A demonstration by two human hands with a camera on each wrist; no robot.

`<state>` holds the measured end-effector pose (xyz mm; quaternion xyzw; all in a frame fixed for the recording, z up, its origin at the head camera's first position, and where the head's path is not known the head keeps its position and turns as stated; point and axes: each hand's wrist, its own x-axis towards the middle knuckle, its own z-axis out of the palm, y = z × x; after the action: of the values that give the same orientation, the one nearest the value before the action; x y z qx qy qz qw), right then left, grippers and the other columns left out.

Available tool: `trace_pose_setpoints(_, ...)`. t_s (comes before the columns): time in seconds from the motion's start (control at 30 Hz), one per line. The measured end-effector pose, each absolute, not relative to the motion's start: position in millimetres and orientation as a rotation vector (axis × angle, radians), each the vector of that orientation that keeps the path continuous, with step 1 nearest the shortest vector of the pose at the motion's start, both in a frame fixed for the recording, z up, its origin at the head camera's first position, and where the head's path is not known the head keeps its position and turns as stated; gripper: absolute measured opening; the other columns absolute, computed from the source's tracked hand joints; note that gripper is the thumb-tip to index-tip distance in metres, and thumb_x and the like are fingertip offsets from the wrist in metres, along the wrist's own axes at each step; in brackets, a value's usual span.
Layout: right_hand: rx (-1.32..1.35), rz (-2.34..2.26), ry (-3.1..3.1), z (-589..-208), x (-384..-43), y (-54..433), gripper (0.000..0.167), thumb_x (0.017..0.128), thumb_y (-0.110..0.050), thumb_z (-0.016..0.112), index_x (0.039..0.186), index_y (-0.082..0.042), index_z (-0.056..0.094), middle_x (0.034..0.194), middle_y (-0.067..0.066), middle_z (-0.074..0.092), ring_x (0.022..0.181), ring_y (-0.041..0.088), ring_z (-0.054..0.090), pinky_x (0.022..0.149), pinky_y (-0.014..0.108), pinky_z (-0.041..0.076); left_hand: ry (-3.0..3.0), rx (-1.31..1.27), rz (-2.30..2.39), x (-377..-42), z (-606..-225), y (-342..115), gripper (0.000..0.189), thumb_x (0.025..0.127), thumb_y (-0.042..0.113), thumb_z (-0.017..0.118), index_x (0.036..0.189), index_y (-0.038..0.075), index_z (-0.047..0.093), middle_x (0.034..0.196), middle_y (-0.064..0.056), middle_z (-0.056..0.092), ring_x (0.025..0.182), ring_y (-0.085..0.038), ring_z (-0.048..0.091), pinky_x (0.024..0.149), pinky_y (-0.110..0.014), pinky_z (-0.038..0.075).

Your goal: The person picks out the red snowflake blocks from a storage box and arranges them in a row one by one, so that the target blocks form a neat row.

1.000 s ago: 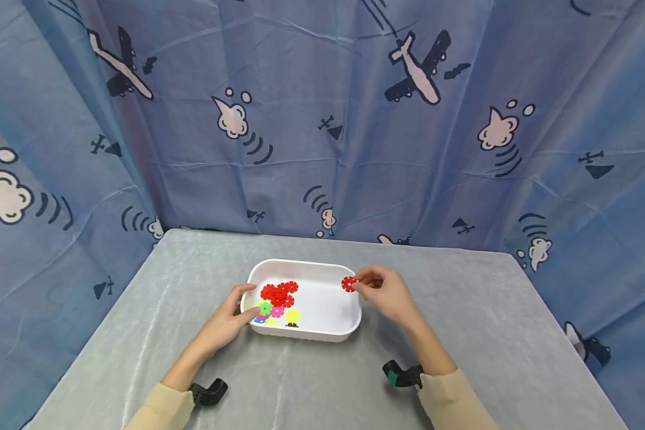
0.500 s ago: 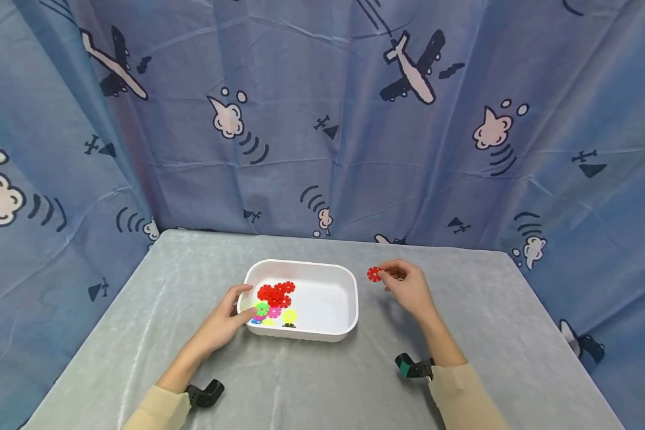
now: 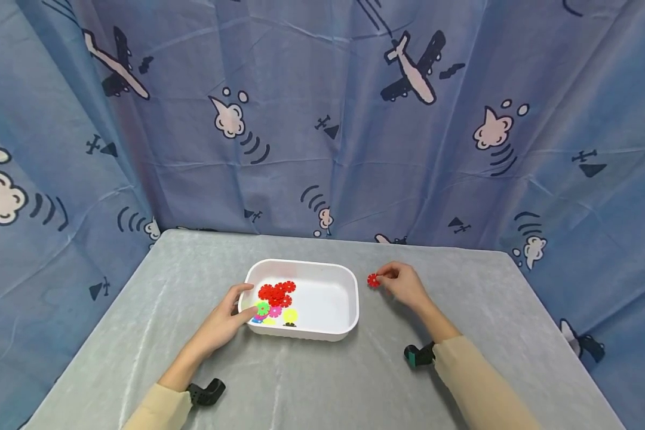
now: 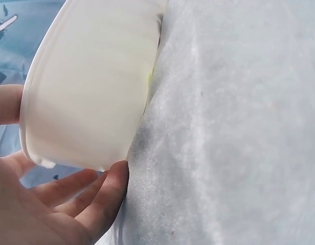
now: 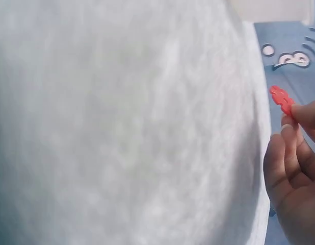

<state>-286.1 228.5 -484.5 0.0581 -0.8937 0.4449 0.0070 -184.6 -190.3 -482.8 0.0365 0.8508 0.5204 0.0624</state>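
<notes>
A white plastic tray (image 3: 326, 301) stands on the cloth, and my left hand (image 3: 223, 322) grips its left end. The thumb hooks over the rim, while the other fingers lie along the outer wall, as the left wrist view also shows on the tray (image 4: 91, 81). To the right of the tray, my right hand (image 3: 405, 288) pinches a red snowflake disc (image 3: 373, 280) between thumb and fingertips. That disc (image 5: 281, 99) appears nearly edge-on in the right wrist view. Several red snowflake discs (image 3: 276, 292) are heaped in the tray's left half.
In front of the red heap, a green disc (image 3: 263, 308), a pink disc (image 3: 275, 312) and a yellow disc (image 3: 290, 315) lie in the tray. Grey cloth (image 3: 312, 382) covers the table. A blue curtain with airplanes (image 3: 279, 197) hangs behind it.
My right hand has carried the red snowflake disc rightward from over the tray's right end, then slightly down toward the cloth. My left hand keeps its grip on the tray.
</notes>
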Motion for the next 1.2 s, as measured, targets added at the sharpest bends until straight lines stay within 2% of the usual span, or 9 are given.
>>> trace_pose_setpoints(0.37, 0.239, 1.196, -2.901, -489.0, -295.7, 227.5, 0.007, 0.092, -0.005, 0.068, 0.096, 0.0, 0.071, 0.08, 0.006, 0.064, 0.069, 0.017, 0.055, 0.063, 0.031, 0.045, 2.563, 0.127, 1.598, -185.0, -484.0, -189.9, 0.054, 0.101, 0.025, 0.065, 0.149, 0.015, 0.042, 0.151, -0.024, 0.043, 0.125, -0.039, 0.056, 0.1, -0.05, 0.042)
trace_pose_setpoints(0.57, 0.247, 1.18, -2.918, -485.2, -296.1, 227.1, 0.008, 0.094, -0.002, 0.066, 0.099, 0.001, 0.071, 0.084, 0.01, 0.066, 0.068, 0.017, 0.056, 0.061, 0.03, 0.047, 2.565, 0.127, 1.593, -184.8, -484.9, -190.4, 0.054, 0.101, 0.026, 0.064, 0.149, 0.016, 0.042, 0.152, -0.026, 0.041, 0.127, -0.042, 0.054, 0.102, -0.053, 0.042)
trace_pose_setpoints(0.73, 0.252, 1.181, -2.905, -471.1, -292.4, 224.4, 0.014, 0.096, -0.004, 0.063, 0.106, 0.003, 0.071, 0.091, 0.012, 0.068, 0.068, 0.019, 0.059, 0.06, 0.032, 0.05, 2.576, 0.118, 1.572, -185.1, -485.0, -191.3, 0.054, 0.101, 0.029, 0.064, 0.148, 0.018, 0.042, 0.152, -0.025, 0.042, 0.124, -0.039, 0.056, 0.098, -0.05, 0.044)
trace_pose_setpoints(0.97, 0.32, 1.14, -2.86, -445.9, -279.5, 212.3, 0.018, 0.099, -0.014, 0.065, 0.11, -0.001, 0.072, 0.104, 0.011, 0.071, 0.091, 0.026, 0.061, 0.073, 0.037, 0.051, 2.573, 0.121, 1.572, -184.4, -484.7, -192.1, 0.053, 0.101, 0.028, 0.064, 0.149, 0.017, 0.042, 0.154, -0.026, 0.04, 0.128, -0.043, 0.053, 0.103, -0.055, 0.041)
trace_pose_setpoints(1.2, 0.375, 1.219, -2.806, -415.5, -260.5, 188.6, 0.019, 0.099, -0.017, 0.067, 0.111, -0.004, 0.073, 0.102, 0.008, 0.071, 0.089, 0.025, 0.061, 0.077, 0.039, 0.051, 2.574, 0.118, 1.575, -184.5, -483.8, -191.1, 0.053, 0.1, 0.029, 0.065, 0.147, 0.018, 0.043, 0.154, -0.025, 0.04, 0.131, -0.045, 0.05, 0.106, -0.058, 0.037)
